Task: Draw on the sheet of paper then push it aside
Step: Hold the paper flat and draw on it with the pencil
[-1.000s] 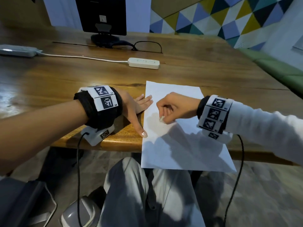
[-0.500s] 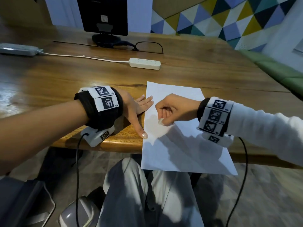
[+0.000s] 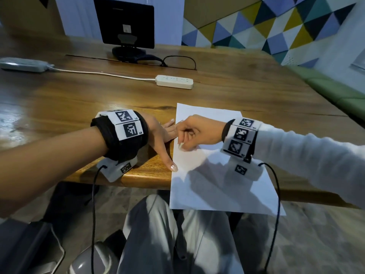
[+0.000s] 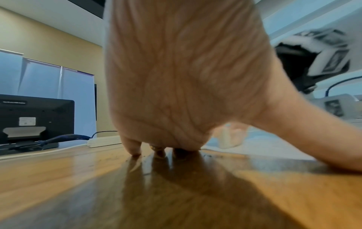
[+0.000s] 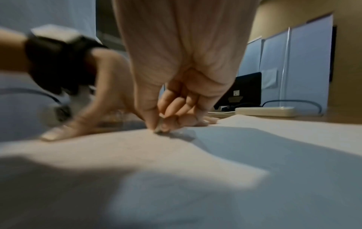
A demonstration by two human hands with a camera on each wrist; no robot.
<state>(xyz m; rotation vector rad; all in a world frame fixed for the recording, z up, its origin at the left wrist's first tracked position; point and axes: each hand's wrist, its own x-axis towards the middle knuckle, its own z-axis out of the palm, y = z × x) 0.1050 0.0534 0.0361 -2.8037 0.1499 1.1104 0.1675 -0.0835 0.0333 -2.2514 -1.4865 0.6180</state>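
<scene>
A white sheet of paper point(image 3: 217, 184) point(image 5: 195, 170) lies on the wooden table point(image 3: 79, 99), its near end hanging over the front edge. My left hand point(image 3: 166, 141) point(image 4: 186, 77) lies flat beside the sheet's left edge. Its fingers are straight and its thumb tip point(image 3: 173, 167) presses the paper's edge. My right hand point(image 3: 182, 142) point(image 5: 159, 124) sits on the sheet's upper left part, thumb and fingers pinching a small whitish stub point(image 3: 180, 145) point(image 5: 159, 130) whose tip touches the paper. I can make out no marks on the sheet.
A white power strip point(image 3: 174, 82) with its cord lies beyond the paper. A black monitor point(image 3: 126, 24) stands at the back, and a grey strip point(image 3: 23, 64) lies far left. A green bench point(image 3: 335, 91) runs along the right. Wrist cables hang below the table's front edge point(image 3: 146, 180).
My right hand has slid left across the paper with the stub, ending close to my left fingers. The left hand and the sheet have stayed put.
</scene>
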